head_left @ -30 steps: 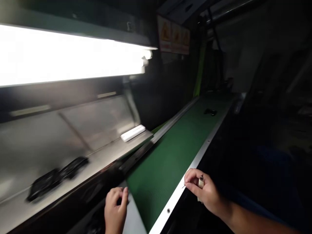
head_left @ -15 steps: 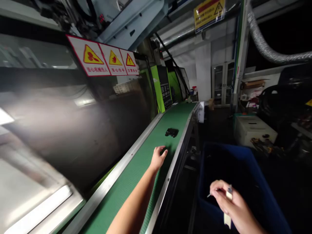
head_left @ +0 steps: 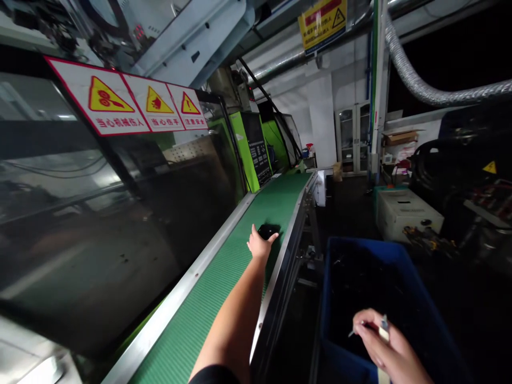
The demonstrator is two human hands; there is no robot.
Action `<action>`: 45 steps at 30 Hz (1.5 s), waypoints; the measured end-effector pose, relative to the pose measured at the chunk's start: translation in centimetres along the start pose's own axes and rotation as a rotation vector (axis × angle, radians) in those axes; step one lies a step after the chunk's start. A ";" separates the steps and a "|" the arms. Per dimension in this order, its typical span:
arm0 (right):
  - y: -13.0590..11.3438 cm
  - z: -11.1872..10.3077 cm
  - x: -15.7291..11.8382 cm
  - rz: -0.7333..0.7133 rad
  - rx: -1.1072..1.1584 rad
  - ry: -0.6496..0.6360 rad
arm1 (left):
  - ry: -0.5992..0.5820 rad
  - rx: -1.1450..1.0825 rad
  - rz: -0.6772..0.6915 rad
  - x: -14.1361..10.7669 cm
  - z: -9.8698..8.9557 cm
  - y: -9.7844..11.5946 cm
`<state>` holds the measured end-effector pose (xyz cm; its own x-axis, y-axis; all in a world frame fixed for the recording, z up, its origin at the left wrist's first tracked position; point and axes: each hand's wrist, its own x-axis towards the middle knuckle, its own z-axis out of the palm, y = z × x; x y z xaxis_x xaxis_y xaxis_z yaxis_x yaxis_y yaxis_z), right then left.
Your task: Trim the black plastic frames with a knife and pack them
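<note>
My left hand reaches over the green conveyor belt, thumb and forefinger spread apart on either side of a small black part. Whether the fingers touch the part cannot be made out. My right hand is closed over the blue bin at the right. In it is a pale, flat-handled tool with a grey metal end, partly covered by the fingers. A thin metal tip pokes out between thumb and forefinger; whether it belongs to the same tool is hidden.
A blue bin with dark contents stands right of the conveyor's metal side rail. Along the left runs a machine with a large window and warning signs. A pale box sits on the floor behind the bin.
My left hand has moved forward to the black part, its fingers spreading around it. My right hand still holds the tool over the bin. The camera view has shifted a little to the right.
</note>
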<state>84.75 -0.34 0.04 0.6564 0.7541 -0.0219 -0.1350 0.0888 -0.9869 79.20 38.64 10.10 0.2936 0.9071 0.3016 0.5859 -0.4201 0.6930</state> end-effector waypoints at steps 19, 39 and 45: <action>-6.8 20.0 -11.5 -0.259 0.049 -0.944 | 0.044 -0.074 0.031 -44.0 -27.2 -11.5; -3.7 36.4 -36.6 0.048 -0.079 -1.459 | 0.313 0.044 -0.234 -67.4 -44.3 -18.7; -2.6 38.1 -41.1 0.079 -0.075 -1.452 | 0.285 0.035 -0.239 -70.7 -47.7 -20.5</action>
<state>29.86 -6.79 9.59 -0.6700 0.7401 0.0577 -0.0663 0.0177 -0.9976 10.40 -15.59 5.87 -0.0736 0.9486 0.3077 0.6393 -0.1919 0.7447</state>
